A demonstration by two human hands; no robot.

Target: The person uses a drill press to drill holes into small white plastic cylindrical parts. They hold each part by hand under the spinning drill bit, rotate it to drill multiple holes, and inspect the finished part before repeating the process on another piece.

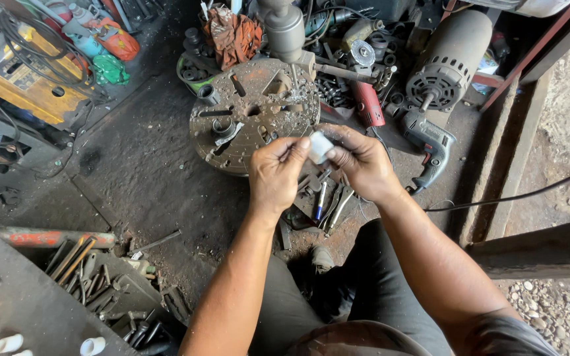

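Note:
Both hands meet at the middle of the head view over a dirty workshop floor. My left hand (275,173) and my right hand (362,161) pinch a small white block-like piece (320,146) between their fingertips, each hand on one side of it. Just beyond the hands lies a round rusty metal faceplate (232,118) with slots and metal chips. Below the hands several hand tools (330,201) lie on the floor. My dark trousers (377,283) fill the lower middle.
A grey electric motor (446,62) and a grey power drill (430,148) lie at the right. A drill-press column (285,29) stands behind the faceplate. A tray of rods and bolts (94,283) sits lower left, near white pipe fittings (92,345). A black cable (516,194) crosses right.

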